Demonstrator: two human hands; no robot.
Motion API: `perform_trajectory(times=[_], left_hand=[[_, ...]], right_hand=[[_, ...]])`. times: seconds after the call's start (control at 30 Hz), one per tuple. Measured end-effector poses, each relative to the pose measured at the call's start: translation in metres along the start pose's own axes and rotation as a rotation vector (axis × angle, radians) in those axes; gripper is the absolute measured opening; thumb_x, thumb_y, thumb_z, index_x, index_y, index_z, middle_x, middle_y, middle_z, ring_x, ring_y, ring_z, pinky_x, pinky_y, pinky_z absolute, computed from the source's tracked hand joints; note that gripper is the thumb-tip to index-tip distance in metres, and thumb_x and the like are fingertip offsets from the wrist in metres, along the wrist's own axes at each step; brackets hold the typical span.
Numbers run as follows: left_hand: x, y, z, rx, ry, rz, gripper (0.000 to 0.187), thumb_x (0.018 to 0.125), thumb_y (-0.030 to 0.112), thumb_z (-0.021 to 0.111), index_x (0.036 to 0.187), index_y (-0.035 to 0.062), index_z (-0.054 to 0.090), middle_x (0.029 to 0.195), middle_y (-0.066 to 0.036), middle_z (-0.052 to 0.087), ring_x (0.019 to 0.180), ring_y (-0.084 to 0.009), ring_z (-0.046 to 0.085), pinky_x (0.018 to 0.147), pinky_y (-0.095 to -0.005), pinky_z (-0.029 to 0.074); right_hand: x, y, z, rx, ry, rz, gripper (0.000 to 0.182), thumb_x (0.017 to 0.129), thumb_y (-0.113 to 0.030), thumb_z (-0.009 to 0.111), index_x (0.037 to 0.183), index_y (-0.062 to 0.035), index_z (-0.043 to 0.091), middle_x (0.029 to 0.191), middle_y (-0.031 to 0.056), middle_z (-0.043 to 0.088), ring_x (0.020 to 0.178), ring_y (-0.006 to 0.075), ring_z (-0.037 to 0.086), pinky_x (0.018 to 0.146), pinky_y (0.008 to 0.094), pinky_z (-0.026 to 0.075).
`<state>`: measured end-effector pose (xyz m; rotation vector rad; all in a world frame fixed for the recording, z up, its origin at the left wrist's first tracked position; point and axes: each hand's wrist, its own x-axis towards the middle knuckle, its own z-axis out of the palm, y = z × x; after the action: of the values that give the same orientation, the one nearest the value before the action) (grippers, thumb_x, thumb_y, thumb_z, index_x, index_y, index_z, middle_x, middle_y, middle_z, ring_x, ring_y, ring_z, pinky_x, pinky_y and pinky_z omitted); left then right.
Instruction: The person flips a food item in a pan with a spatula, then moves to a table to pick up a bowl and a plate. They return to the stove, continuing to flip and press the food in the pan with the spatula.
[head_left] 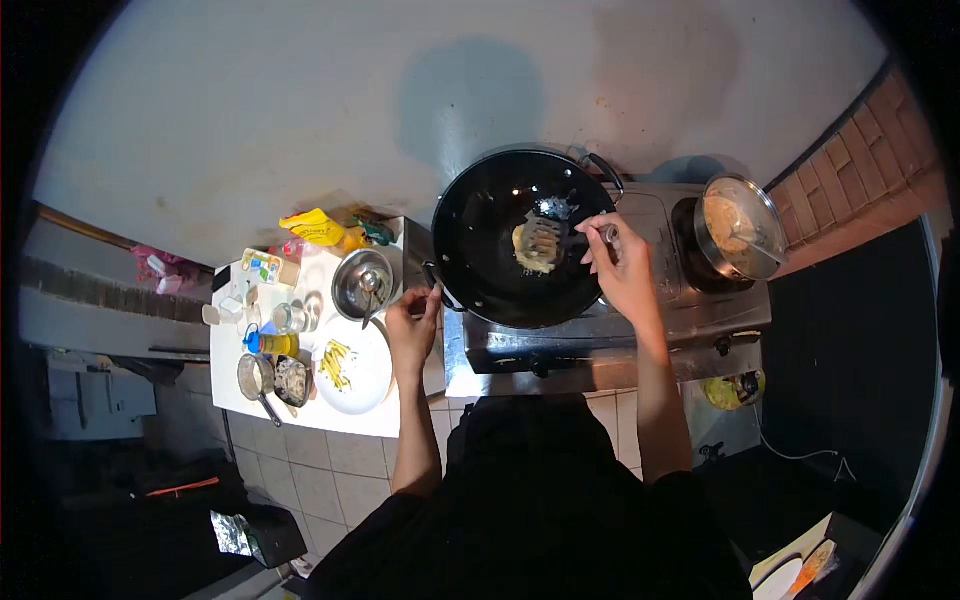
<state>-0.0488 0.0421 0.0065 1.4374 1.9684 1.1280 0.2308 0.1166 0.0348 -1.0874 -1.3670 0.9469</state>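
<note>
A large black wok (480, 270) sits on the gas stove. My left hand (412, 318) is closed at the wok's left side handle (432, 272). My right hand (622, 262) is over the wok's right side, its fingers pinched round the handle of a slotted turner. The slotted head of the turner (541, 238) lies over a small pale yellow piece of food (533, 262) in the middle of the wok. Oil glistens on the wok's bottom near the food. The handle of the turner is mostly hidden by my fingers.
Right on the stove (610, 350) stands a steel pan (703, 240) of orange-brown food with a utensil. The white table (385, 428) at left holds a plate (375, 375) with yellow-green strips, a steel bowl (342, 290), an oil bottle (278, 344), a small saucepan (248, 378) and jars.
</note>
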Motion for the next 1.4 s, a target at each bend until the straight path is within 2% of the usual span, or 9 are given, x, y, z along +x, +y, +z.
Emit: perform_trajectory(times=[0.17,0.4,0.47,0.63,0.73,0.9,1.1,1.23,1.4], left_hand=[[-0.002,0.0,0.009,-0.012,0.062,0.021,0.03,0.087,0.021,0.069,0.089,-0.0082,0.065,0.068,-0.011,0.066,0.062,-0.0138,0.062,0.061,-0.0262,0.047],[-0.015,0.006,0.027,-0.027,0.184,-0.135,0.035,0.084,0.023,0.073,0.098,-0.0081,0.065,0.071,-0.008,0.063,0.065,-0.0128,0.059,0.063,-0.027,0.048],[-0.014,0.01,0.031,-0.036,0.234,-0.136,0.037,0.084,0.022,0.072,0.101,-0.0091,0.065,0.071,-0.009,0.062,0.066,-0.0128,0.058,0.063,-0.0277,0.048],[-0.012,0.009,0.03,-0.024,0.234,-0.107,0.039,0.085,0.023,0.071,0.101,-0.0123,0.064,0.07,-0.01,0.062,0.065,-0.0155,0.059,0.063,-0.0283,0.048],[-0.014,0.012,0.031,-0.035,0.247,-0.125,0.04,0.085,0.025,0.071,0.103,-0.0109,0.064,0.069,-0.011,0.062,0.063,-0.0154,0.06,0.061,-0.0289,0.048],[-0.021,0.01,0.034,0.032,0.271,-0.073,0.039,0.086,0.023,0.071,0.103,-0.0113,0.064,0.063,-0.007,0.058,0.059,-0.0104,0.051,0.056,-0.0275,0.044],[-0.014,0.024,0.035,-0.009,0.268,-0.168,0.039,0.084,0.024,0.071,0.101,-0.0116,0.064,0.062,-0.008,0.059,0.057,-0.011,0.054,0.055,-0.0278,0.044],[-0.01,0.018,0.035,0.135,0.33,-0.191,0.038,0.084,0.027,0.07,0.093,-0.0097,0.066,0.068,-0.016,0.066,0.064,-0.0192,0.064,0.061,-0.0312,0.049],[-0.007,0.006,0.033,0.121,0.313,-0.127,0.037,0.087,0.031,0.068,0.086,-0.0063,0.069,0.069,-0.013,0.066,0.064,-0.0158,0.06,0.064,-0.0315,0.047]], right_hand=[[0.01,-0.012,-0.013,-0.108,-0.204,-0.145,0.008,0.092,-0.003,0.056,0.099,0.0005,0.056,0.089,0.0088,0.066,0.071,0.0121,0.061,0.061,0.0252,0.047],[0.023,-0.013,-0.017,-0.013,-0.21,-0.039,0.009,0.094,-0.004,0.053,0.1,0.0013,0.058,0.082,0.0056,0.062,0.066,0.0099,0.056,0.062,0.0243,0.046],[0.026,-0.016,-0.011,0.009,-0.174,-0.021,0.008,0.095,-0.003,0.05,0.099,0.0003,0.057,0.102,0.0055,0.063,0.071,0.0072,0.052,0.064,0.0215,0.045],[0.023,-0.002,-0.002,0.008,-0.288,-0.131,0.01,0.095,-0.001,0.049,0.101,-0.0011,0.057,0.11,0.0051,0.06,0.081,0.0077,0.053,0.071,0.0225,0.045],[0.021,-0.003,-0.007,0.028,-0.3,-0.12,0.01,0.095,-0.001,0.049,0.101,0.0,0.057,0.107,0.0053,0.061,0.077,0.0075,0.054,0.067,0.022,0.045],[0.029,0.006,-0.007,0.073,0.03,-0.036,0.01,0.092,-0.007,0.057,0.089,0.0014,0.059,0.075,0.0059,0.062,0.055,0.009,0.058,0.051,0.0237,0.044],[0.027,0.011,-0.01,0.143,0.044,0.03,0.013,0.092,-0.009,0.058,0.086,0.0027,0.059,0.075,0.0061,0.064,0.054,0.009,0.058,0.049,0.0234,0.044],[0.028,0.009,-0.014,0.113,-0.007,0.035,0.013,0.092,-0.008,0.057,0.086,0.0029,0.059,0.074,0.0065,0.065,0.052,0.0092,0.058,0.049,0.0242,0.043],[0.03,0.005,-0.013,0.043,-0.019,0.022,0.01,0.091,-0.006,0.057,0.087,0.0027,0.058,0.076,0.0072,0.066,0.054,0.0094,0.059,0.049,0.0247,0.044]])
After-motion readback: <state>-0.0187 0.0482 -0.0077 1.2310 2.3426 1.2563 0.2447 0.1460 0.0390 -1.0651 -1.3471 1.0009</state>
